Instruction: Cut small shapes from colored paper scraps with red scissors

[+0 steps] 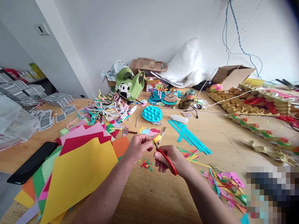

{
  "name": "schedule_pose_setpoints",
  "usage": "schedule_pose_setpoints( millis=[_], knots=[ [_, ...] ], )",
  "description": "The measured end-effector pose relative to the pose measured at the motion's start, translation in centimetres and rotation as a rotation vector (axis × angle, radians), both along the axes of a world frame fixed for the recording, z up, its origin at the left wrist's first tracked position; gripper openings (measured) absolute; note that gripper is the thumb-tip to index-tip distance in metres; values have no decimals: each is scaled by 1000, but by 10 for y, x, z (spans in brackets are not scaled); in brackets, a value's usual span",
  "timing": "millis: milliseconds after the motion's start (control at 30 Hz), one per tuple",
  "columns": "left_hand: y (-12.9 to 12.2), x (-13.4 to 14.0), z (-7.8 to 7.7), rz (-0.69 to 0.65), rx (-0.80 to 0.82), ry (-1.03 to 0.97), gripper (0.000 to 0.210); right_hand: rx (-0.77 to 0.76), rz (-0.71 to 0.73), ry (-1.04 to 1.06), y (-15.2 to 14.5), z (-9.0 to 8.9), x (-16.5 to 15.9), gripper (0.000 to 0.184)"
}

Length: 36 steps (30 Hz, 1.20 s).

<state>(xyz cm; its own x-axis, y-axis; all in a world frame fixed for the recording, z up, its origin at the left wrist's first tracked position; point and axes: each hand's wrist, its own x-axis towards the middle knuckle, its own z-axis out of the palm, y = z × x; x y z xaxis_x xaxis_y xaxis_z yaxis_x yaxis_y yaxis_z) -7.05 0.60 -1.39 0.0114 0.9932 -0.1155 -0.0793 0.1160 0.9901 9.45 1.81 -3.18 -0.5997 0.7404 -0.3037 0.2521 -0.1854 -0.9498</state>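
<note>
My right hand (173,155) grips a pair of scissors with red handles (172,168), its blades pointing up and left. Just beside the blade tips, my left hand (138,148) is closed in a pinch on a small piece of yellow paper (156,139). How much of that paper lies between the blades is hard to make out. Below the hands, small coloured paper dots (146,165) lie loosely on the wooden table (161,199). Paper fish cut-outs (149,132) and a pen (162,135) are right behind the hands.
Stacked coloured paper (81,168) and a black phone (32,162) lie at left. Blue paper strips (189,137), thin strips (190,154) and scraps (227,186) are at right. Behind stand a blue scalloped disc (152,114), a jar (187,100) and a green bag (130,84); egg cartons (254,99) lie far right.
</note>
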Motion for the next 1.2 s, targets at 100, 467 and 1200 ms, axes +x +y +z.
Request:
schedule_pose_setpoints(
  millis=[100, 467, 1200],
  knots=[
    [0, 0, 0, 6, -4, -2, 8, -7, 1, 1, 0, 0, 0, 49],
    [0, 3, -4, 30, -44, -162, 21, -16, -59, -7, -2, 4, -2, 51],
    [0, 5, -4, 55, -27, -105, 13, -36, -64, 2, -1, 3, -3, 53]
  ],
)
